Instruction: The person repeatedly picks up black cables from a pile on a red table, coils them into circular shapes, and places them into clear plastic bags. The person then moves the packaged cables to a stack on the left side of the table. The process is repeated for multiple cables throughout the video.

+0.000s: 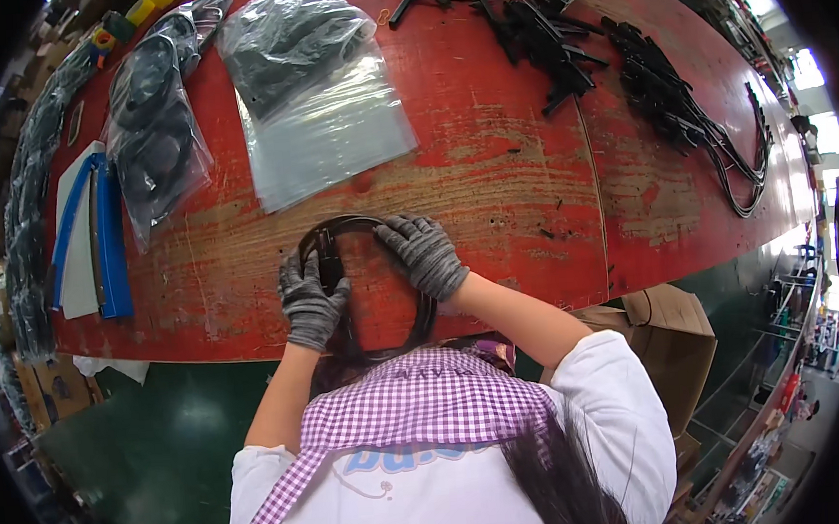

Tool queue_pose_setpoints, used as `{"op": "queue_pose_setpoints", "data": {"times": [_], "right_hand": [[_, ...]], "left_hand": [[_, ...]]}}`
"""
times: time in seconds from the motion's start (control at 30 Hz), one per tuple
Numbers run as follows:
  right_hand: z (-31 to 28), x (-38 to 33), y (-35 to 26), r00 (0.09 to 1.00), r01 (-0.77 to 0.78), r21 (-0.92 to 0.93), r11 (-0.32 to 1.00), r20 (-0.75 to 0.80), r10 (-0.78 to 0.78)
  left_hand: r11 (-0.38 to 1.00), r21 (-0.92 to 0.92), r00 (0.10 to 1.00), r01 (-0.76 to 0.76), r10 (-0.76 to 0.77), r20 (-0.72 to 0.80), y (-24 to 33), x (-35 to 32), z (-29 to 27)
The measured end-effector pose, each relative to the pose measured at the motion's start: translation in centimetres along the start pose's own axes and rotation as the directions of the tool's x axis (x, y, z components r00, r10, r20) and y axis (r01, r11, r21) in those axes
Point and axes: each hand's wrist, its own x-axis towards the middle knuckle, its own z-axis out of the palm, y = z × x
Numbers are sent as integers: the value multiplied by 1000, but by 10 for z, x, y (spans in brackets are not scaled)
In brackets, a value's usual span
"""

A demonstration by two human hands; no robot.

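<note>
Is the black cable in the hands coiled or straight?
Coiled: the black cable curves into a loop between left hand and right hand.

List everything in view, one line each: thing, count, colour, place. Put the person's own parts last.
cable coil: 1, black, between the hands
worktable: 1, worn red, across the view
flat plastic bags: a stack, clear, upper middle
filled plastic bag: 1, clear with dark contents, on the stack
bagged cables: uncounted, black, upper left
folder: 1, blue, table's left
wrapped bundles: uncounted, dark, left edge
loose cable bundles: at least 2, black, upper right
cardboard box: 1, brown, below table, right
floor: 1, green, below table
apron: 1, purple-white check, on the person
left hand: 1, grey-gloved, coil's left
right hand: 1, grey-gloved, coil's upper right
</note>
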Motion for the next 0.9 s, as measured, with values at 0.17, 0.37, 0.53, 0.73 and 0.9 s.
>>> {"op": "queue_pose_setpoints", "data": {"times": [0.17,0.37,0.53,0.73,0.9], "right_hand": [[18,10,4,999,16,1,1000,-47,-16],[5,26,20,995,62,-54,997,-74,-66],[-23,38,65,997,-45,37,998,-61,47],[-105,49,262,784,-619,-396,678,-265,561],[-108,42,306,739,-662,-270,699,-84,668]], "left_hand": [[990,91,994,-105,104,22,38,-4,-12],[987,92,991,130,-130,-5,11,6,-23],[993,-102,997,61,-65,-37,-5,0,-11],[990,-136,997,38,-46,-55,-6,1,-8],[990,-129,997,48,-56,-56,-7,3,-9]]}}
